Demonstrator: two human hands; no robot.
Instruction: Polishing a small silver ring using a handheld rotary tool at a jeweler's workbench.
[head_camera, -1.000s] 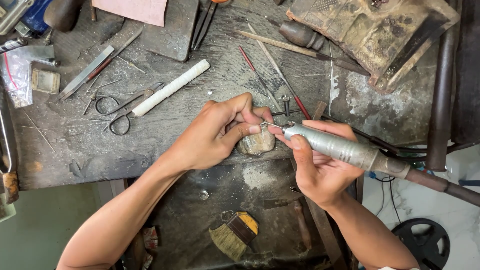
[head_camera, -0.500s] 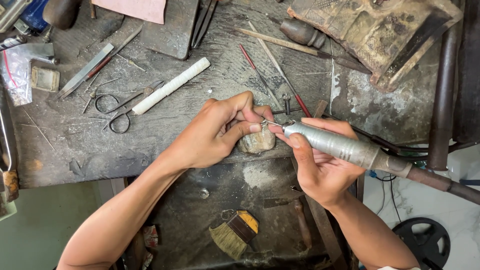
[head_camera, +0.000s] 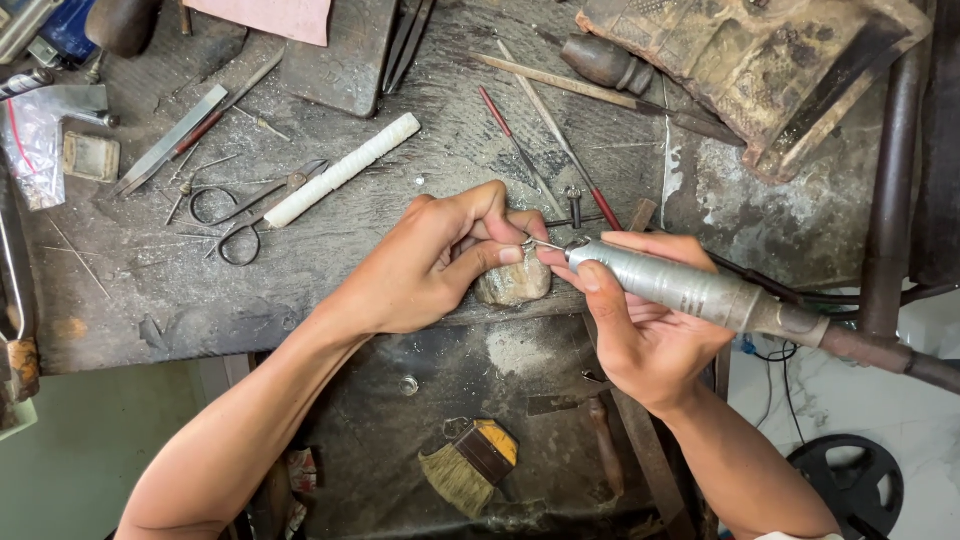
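Over the worn bench (head_camera: 380, 260), the left hand (head_camera: 430, 265) pinches a tiny metal piece (head_camera: 527, 243) against a wooden peg (head_camera: 513, 283), while the right hand (head_camera: 640, 330) is wrapped around a silver rotary handpiece (head_camera: 680, 285), its tip touching the piece. Scissors (head_camera: 245, 210) lie well apart.

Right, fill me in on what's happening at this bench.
A person is working at a worn, cluttered workbench. The right hand grips a silver rotary handpiece like a pen, its thin bit pointing at a small piece pinched in the left hand's fingertips; the piece is too tiny to identify. Both hands meet over a wooden bench peg. Lying unused on the bench are scissors, a white wrapped stick and red-handled files. A small brush sits in the tray below.
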